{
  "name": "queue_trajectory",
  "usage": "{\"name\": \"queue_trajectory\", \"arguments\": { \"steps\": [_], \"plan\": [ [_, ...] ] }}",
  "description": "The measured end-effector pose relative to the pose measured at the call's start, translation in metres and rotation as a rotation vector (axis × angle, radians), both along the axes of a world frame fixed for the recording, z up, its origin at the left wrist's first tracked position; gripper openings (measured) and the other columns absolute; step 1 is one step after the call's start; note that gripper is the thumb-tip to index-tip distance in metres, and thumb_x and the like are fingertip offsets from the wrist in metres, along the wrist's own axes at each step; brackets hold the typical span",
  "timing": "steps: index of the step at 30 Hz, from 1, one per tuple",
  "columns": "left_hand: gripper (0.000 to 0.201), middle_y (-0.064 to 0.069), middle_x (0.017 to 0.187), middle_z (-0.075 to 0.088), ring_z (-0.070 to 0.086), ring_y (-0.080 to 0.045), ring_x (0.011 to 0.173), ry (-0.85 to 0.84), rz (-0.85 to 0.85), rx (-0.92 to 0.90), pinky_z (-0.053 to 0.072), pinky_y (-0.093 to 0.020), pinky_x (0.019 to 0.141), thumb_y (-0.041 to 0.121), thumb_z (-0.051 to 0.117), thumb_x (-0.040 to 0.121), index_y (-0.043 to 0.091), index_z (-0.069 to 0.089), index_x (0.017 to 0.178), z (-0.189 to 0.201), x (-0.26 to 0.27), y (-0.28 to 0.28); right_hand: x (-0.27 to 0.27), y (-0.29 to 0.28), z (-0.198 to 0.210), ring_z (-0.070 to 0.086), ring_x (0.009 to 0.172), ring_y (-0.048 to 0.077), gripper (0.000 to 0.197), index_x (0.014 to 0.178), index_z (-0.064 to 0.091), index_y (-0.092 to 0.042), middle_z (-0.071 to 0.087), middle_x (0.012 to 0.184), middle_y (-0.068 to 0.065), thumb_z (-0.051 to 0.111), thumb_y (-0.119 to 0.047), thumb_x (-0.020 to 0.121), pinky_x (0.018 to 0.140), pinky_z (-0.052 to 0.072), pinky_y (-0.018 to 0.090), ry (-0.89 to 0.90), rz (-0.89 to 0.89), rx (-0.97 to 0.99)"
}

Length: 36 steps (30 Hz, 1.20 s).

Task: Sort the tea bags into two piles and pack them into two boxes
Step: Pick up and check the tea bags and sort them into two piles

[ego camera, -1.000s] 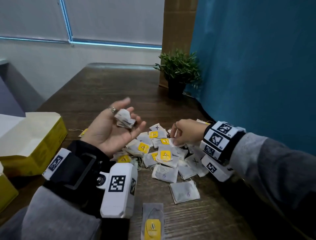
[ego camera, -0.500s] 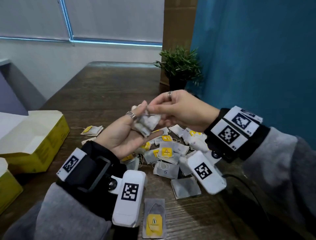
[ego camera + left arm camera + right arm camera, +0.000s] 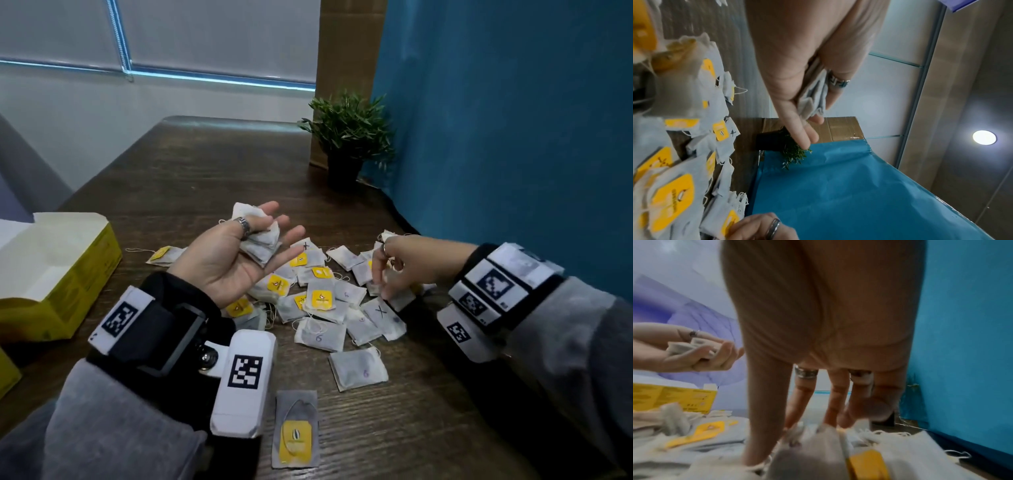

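Note:
My left hand (image 3: pixel 274 233) is palm up above the table, and its thumb pins a small stack of plain tea bags (image 3: pixel 257 247) against the fingers; the left wrist view shows the same stack (image 3: pixel 813 97). Below it, a loose pile of tea bags (image 3: pixel 322 301) covers the dark wooden table (image 3: pixel 191 178), some with yellow tags, some marked with an X or a 6. My right hand (image 3: pixel 383 287) reaches down into the right side of the pile. Its thumb and fingers (image 3: pixel 830 410) close on one tea bag (image 3: pixel 809 444), which is blurred.
An open yellow box (image 3: pixel 68 274) stands at the left, and a second yellow box's corner (image 3: pixel 7 373) shows at the frame edge. A wrapped tea bag (image 3: pixel 296 431) lies near me, another (image 3: pixel 164 255) left of the pile. A potted plant (image 3: pixel 346 137) and blue partition (image 3: pixel 513 137) bound the right.
Half a second ago my right hand was up at the left hand, laying a tea bag on the stack. It has since dropped right into the pile. The left hand still holds the stack.

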State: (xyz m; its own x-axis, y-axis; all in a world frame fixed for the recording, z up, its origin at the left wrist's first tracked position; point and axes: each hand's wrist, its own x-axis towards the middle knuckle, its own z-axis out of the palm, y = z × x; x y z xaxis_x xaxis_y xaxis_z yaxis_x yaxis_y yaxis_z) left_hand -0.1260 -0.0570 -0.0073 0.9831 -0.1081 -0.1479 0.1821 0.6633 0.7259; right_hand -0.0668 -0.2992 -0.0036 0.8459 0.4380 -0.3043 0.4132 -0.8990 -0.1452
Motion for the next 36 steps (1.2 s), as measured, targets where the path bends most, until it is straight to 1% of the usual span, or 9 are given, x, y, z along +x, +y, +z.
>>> {"name": "queue_trajectory", "arguments": {
  "steps": [4, 8, 14, 20, 24, 27, 30, 33, 36],
  "plan": [
    [0.022, -0.005, 0.082, 0.058, 0.069, -0.017, 0.058, 0.018, 0.021, 0.008, 0.06, -0.036, 0.062, 0.005, 0.041, 0.094, 0.013, 0.061, 0.097, -0.001, 0.001, 0.002, -0.002, -0.011, 0.005, 0.056, 0.084, 0.011, 0.011, 0.081, 0.068, -0.023, 0.061, 0.083, -0.011, 0.076, -0.027, 0.075, 0.063, 0.041, 0.016, -0.149, 0.013, 0.073],
    [0.021, -0.002, 0.079, 0.059, 0.064, -0.013, 0.063, 0.045, 0.023, 0.022, 0.057, -0.024, 0.053, 0.007, 0.041, 0.095, 0.015, 0.061, 0.093, -0.001, 0.001, 0.003, 0.001, -0.012, 0.0, 0.052, 0.07, 0.004, 0.033, 0.097, 0.058, -0.032, 0.063, 0.087, -0.011, 0.079, -0.031, 0.071, 0.068, 0.045, 0.021, -0.027, 0.004, 0.039],
    [0.021, -0.001, 0.079, 0.059, 0.061, -0.012, 0.063, 0.058, 0.032, 0.027, 0.054, -0.02, 0.051, 0.008, 0.041, 0.095, 0.016, 0.06, 0.092, 0.001, 0.0, 0.004, 0.0, -0.015, -0.004, 0.056, 0.071, 0.009, 0.023, 0.069, 0.055, -0.027, 0.054, 0.074, -0.012, 0.077, -0.023, 0.072, 0.066, 0.046, 0.027, -0.082, 0.006, 0.082],
    [0.02, -0.001, 0.08, 0.059, 0.06, -0.012, 0.064, 0.069, 0.04, 0.028, 0.054, -0.02, 0.053, 0.009, 0.042, 0.094, 0.017, 0.06, 0.092, 0.001, 0.0, 0.004, -0.003, -0.019, 0.033, 0.046, 0.056, 0.005, 0.012, 0.075, 0.063, -0.022, 0.055, 0.064, -0.006, 0.074, -0.021, 0.079, 0.056, 0.037, 0.019, -0.288, -0.153, 0.622],
    [0.02, -0.001, 0.081, 0.059, 0.058, -0.012, 0.065, 0.07, 0.048, 0.036, 0.053, -0.019, 0.053, 0.009, 0.041, 0.094, 0.017, 0.06, 0.092, 0.0, 0.0, 0.004, -0.005, -0.003, 0.029, 0.059, 0.064, 0.01, 0.015, 0.091, 0.062, -0.012, 0.058, 0.078, 0.004, 0.054, 0.0, 0.09, 0.062, 0.059, 0.027, 0.326, -0.343, 1.233],
    [0.02, 0.0, 0.08, 0.058, 0.057, -0.012, 0.066, 0.07, 0.049, 0.051, 0.053, -0.019, 0.052, 0.009, 0.041, 0.094, 0.018, 0.059, 0.092, 0.001, -0.001, 0.004, -0.002, 0.013, 0.011, 0.048, 0.06, 0.011, 0.024, 0.094, 0.061, -0.014, 0.05, 0.077, 0.002, 0.042, 0.0, 0.095, 0.049, 0.055, 0.025, 0.478, -0.461, 1.055],
    [0.02, 0.0, 0.08, 0.059, 0.057, -0.012, 0.068, 0.074, 0.05, 0.066, 0.052, -0.019, 0.052, 0.009, 0.041, 0.094, 0.018, 0.059, 0.092, 0.0, -0.001, 0.003, -0.004, 0.028, -0.007, 0.038, 0.05, 0.011, 0.016, 0.099, 0.061, -0.014, 0.047, 0.072, 0.002, 0.056, -0.028, 0.092, 0.038, 0.036, 0.018, 0.359, -0.367, 0.551],
    [0.02, 0.0, 0.082, 0.059, 0.056, -0.013, 0.069, 0.073, 0.049, 0.07, 0.052, -0.018, 0.052, 0.009, 0.041, 0.094, 0.017, 0.059, 0.092, -0.001, -0.001, 0.003, -0.007, 0.038, -0.02, 0.051, 0.063, 0.01, 0.053, 0.106, 0.063, -0.007, 0.062, 0.082, 0.005, 0.067, -0.051, 0.078, 0.056, 0.042, 0.022, 0.19, -0.115, 0.075],
    [0.02, 0.0, 0.082, 0.058, 0.055, -0.013, 0.068, 0.075, 0.052, 0.077, 0.052, -0.018, 0.051, 0.009, 0.04, 0.094, 0.018, 0.059, 0.091, -0.001, -0.001, 0.003, -0.008, 0.041, -0.022, 0.054, 0.077, 0.013, 0.038, 0.095, 0.059, -0.015, 0.063, 0.087, 0.0, 0.073, -0.045, 0.075, 0.062, 0.043, 0.023, 0.097, -0.099, 0.051]
  ]
}}
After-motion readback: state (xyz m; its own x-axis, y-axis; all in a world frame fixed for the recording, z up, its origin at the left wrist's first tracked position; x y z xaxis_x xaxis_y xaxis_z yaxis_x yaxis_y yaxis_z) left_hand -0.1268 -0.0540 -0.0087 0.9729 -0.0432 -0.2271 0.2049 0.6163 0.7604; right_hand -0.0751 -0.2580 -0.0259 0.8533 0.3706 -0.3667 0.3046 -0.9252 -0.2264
